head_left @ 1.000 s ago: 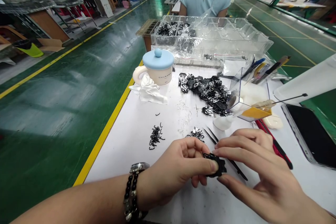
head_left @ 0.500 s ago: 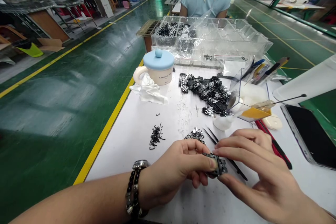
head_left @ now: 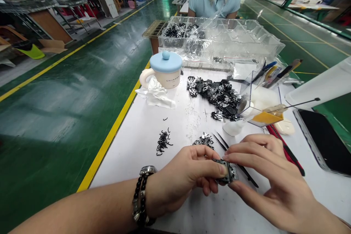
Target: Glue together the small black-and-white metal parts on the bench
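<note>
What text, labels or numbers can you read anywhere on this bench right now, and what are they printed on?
"CHIIKAWA", as best it reads, small and slightly blurred: on the side of the cream mug with the blue lid.
The small black part pinched between the left hand and the right hand: no readable marking.
Pens and tools behind the clear stand: any print is too small to read.
The dark tablet: screen blank, no text.

The small part point(head_left: 229, 172) looks like glossy dark plastic with metal glints. The table point(head_left: 142, 139) is smooth matt white, the floor point(head_left: 68, 91) glossy green. The trays point(head_left: 241, 38) are clear shiny plastic, the mug point(head_left: 166, 70) smooth ceramic.
</note>
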`<state>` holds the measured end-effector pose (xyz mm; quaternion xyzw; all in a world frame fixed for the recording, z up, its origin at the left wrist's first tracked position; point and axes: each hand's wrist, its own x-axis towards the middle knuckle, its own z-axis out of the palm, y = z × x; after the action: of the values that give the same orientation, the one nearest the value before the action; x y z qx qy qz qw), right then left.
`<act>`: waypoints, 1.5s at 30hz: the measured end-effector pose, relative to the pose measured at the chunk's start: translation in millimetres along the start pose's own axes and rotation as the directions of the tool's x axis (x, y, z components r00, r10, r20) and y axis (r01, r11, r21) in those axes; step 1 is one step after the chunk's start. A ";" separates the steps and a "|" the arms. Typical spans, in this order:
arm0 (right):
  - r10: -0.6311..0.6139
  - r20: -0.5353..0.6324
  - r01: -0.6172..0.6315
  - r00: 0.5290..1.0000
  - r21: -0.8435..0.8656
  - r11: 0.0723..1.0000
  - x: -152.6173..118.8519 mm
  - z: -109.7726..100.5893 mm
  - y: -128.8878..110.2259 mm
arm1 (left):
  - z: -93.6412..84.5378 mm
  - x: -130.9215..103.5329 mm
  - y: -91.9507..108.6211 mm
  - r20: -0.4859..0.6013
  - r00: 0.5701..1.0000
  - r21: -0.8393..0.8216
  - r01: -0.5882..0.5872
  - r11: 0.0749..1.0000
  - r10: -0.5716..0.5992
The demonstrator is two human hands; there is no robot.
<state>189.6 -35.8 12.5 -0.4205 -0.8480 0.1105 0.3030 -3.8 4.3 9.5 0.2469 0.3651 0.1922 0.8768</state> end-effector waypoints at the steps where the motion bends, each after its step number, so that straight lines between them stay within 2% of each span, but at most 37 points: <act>1: -0.004 0.001 0.004 1.000 0.000 1.000 0.3 0.3 0.2 | -0.1 0.0 0.0 -0.001 1.000 -0.002 -0.002 1.000 0.002; 8: -0.022 -0.009 0.022 1.000 -0.001 1.000 0.2 0.2 0.0 | -0.9 -0.5 -0.9 0.003 0.999 0.042 -0.035 0.998 0.035; 13: -0.038 -0.022 0.038 0.999 -0.001 0.999 -2.0 0.0 -0.4 | -2.6 -2.6 -1.8 -0.006 0.993 0.172 -0.111 0.979 0.114; 23: -0.039 -0.056 0.036 0.998 -0.058 0.998 -1.0 2.2 0.0 | 0.3 -7.2 -1.7 -0.033 0.968 0.412 -0.213 0.886 0.248; 26: -0.045 -0.070 0.039 0.997 -0.080 0.996 -1.2 2.3 -1.5 | 0.0 -9.1 -2.6 -0.031 0.956 0.523 -0.233 0.820 0.292; 28: -0.053 -0.090 0.042 0.994 -0.119 0.992 -1.5 2.6 -2.9 | 0.0 -10.7 -3.8 -0.009 0.929 0.634 -0.281 0.720 0.370; 29: -0.058 -0.103 0.043 0.993 -0.138 0.990 -1.6 2.8 -3.6 | 0.2 -11.5 -4.5 0.021 0.898 0.697 -0.328 0.638 0.439; 30: -0.066 -0.117 0.048 0.991 -0.154 0.987 -1.7 3.0 -4.0 | 0.6 -12.2 -5.1 0.071 0.849 0.758 -0.387 0.525 0.524; 32: -0.090 -0.135 0.066 0.987 -0.174 0.983 -1.5 3.3 -4.4 | 1.5 -13.2 -6.4 0.214 0.694 0.842 -0.487 0.230 0.687; 34: -0.112 -0.142 0.085 0.983 -0.181 0.980 -0.8 3.2 -3.9 | 1.9 -13.5 -7.2 0.371 0.532 0.856 -0.513 -0.059 0.761; 35: -0.112 -0.141 0.085 0.984 -0.182 0.980 -0.4 3.1 -3.6 | 1.7 -13.4 -7.4 0.428 0.477 0.850 -0.502 -0.162 0.767; 36: -0.111 -0.137 0.085 0.984 -0.181 0.980 -0.1 2.8 -3.2 | 1.4 -13.3 -7.6 0.470 0.443 0.842 -0.484 -0.237 0.763; 39: -0.128 -0.128 0.104 0.983 -0.184 0.978 0.1 1.7 -2.5 | -0.6 -12.7 -7.9 0.536 0.422 0.830 -0.421 -0.365 0.732; 45: -0.133 -0.128 0.107 0.983 -0.197 0.975 -3.8 0.8 -2.8 | -3.2 -13.0 -7.5 0.607 0.389 0.792 -0.366 -0.489 0.693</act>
<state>189.2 -40.4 11.5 -0.4020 -0.8552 -0.0191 0.3265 -13.5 -7.6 10.3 0.8853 0.2820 0.3510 0.1160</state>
